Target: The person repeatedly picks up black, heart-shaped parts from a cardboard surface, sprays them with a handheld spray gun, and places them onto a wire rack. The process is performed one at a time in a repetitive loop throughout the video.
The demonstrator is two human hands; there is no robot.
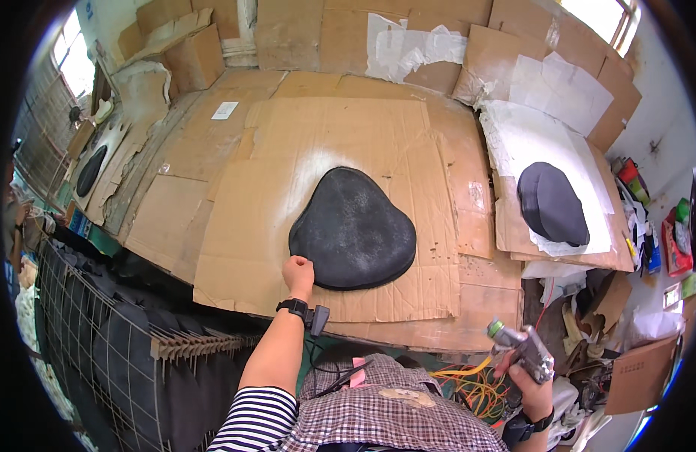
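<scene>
A black, rounded three-lobed pad (pixel 352 230), shaped like a seat cushion with pale smudges on top, lies on a cardboard sheet (pixel 235 241) in front of me. My left hand (pixel 297 275) is closed against the pad's lower left edge; its fingertips are hidden, so any grip on the edge cannot be made out. Off the table's near right corner, my right hand (pixel 527 374) is wrapped round a metal spray gun (pixel 535 358) with a green end. The gun points up and left, apart from the pad.
Two stacked black pads (pixel 553 203) lie on a white-covered board (pixel 506 135) at right. Another dark pad (pixel 91 172) is at far left. A wire rack (pixel 129 354) of black pieces stands at lower left. Coiled hoses (pixel 476 388) and a cardboard box (pixel 640 377) are at lower right.
</scene>
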